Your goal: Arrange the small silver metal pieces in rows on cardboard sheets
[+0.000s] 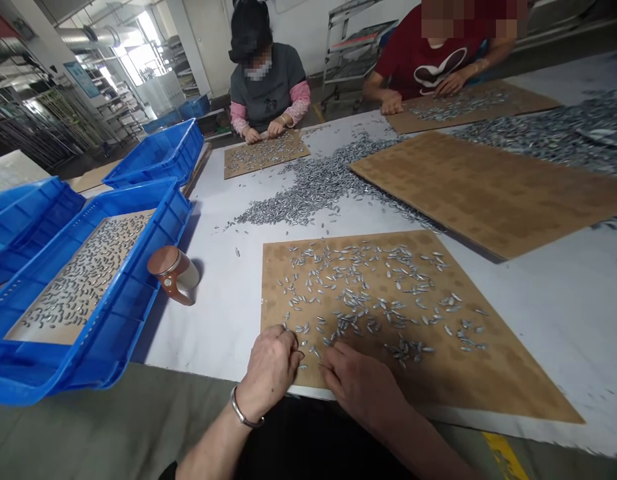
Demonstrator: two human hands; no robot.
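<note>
- Lower centre: left hand [272,357] and right hand [359,378] curl narrow over the board [488,387]; whether holding pieces [349,323], I cannot tell.
- Seemingly spreading pieces; next move calls for light fingertips.

Left hand [273,357] curled at near-left edge of brown board [488,390]; right hand [361,380] just beside it, fingers bent down. Small silvery pieces [351,323] scattered over board. Big pile [313,190] beyond, on white tabletop [223,327]. Mug [176,270] near blue crate [116,357] at left. Two people opposite, hands at their own boards.
</note>
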